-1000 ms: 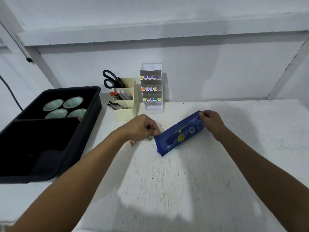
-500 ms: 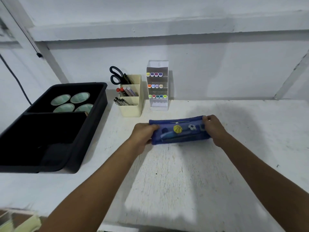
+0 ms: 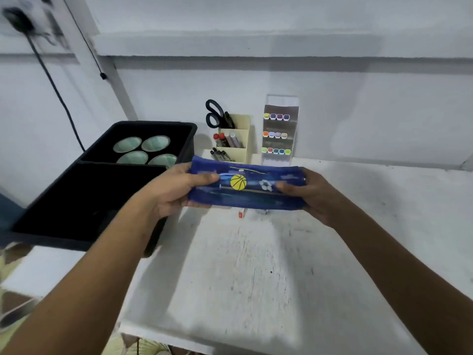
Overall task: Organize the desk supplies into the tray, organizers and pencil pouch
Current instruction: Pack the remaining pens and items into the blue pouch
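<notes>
Both hands [image 3: 176, 190] [image 3: 313, 194] grip blue pencil pouch [image 3: 245, 187] ends, above desk [image 3: 256, 265].

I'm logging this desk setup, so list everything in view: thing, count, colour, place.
pouch: 1, blue, held above the desk
tray: 1, black, left
round containers: 4, pale green, tray's far compartment
organizer: 1, cream, by the wall
scissors: 1, black, in organizer
pens: several, mixed, in organizer
marker rack: 1, clear, right of organizer
small item: 1, red-white, under pouch
desk: 1, white
left hand: grips pouch's left end
right hand: grips its right end
</notes>
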`<state>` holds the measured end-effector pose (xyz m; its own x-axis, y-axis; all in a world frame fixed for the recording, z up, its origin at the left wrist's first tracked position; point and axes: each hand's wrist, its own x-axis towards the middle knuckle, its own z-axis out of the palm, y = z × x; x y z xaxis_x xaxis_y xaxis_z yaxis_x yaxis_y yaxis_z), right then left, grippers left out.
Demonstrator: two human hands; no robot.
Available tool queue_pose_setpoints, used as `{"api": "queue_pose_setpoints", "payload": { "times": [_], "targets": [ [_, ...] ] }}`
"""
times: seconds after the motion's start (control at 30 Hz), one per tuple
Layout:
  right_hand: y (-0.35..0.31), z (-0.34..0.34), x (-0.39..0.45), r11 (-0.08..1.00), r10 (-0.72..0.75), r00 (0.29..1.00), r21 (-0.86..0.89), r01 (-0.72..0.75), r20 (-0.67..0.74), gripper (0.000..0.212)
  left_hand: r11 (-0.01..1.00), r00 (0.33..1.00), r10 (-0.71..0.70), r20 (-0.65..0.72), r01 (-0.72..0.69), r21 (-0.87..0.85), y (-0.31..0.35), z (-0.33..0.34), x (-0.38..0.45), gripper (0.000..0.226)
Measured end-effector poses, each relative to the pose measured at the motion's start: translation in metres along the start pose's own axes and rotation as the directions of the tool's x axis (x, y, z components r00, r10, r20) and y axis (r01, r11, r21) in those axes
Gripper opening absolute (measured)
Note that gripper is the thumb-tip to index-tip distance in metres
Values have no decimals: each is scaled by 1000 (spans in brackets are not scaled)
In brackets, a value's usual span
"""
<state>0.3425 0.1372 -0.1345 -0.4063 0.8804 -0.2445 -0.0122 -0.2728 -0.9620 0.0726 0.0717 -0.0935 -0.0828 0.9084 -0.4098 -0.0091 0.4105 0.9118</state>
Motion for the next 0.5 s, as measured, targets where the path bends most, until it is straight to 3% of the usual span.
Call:
{"api": "queue_pose_setpoints", "payload": {
  "times": [0.13,0.37,0.5],
  "targets": [
    [-19,64,19,999,4,989,-36,2,151,63,999,995,19,-94,-17,32,10,-70,-10,24],
    [-26,191,74,946,-81,980,-296,133,181,50,986,958,35,-283,13,165,11,-195,-20,24],
    [-15,248,102,774,-117,960,-583,249,254,53,936,910,51,-412,101,337,-7,-251,-12,28]
  ]
}}
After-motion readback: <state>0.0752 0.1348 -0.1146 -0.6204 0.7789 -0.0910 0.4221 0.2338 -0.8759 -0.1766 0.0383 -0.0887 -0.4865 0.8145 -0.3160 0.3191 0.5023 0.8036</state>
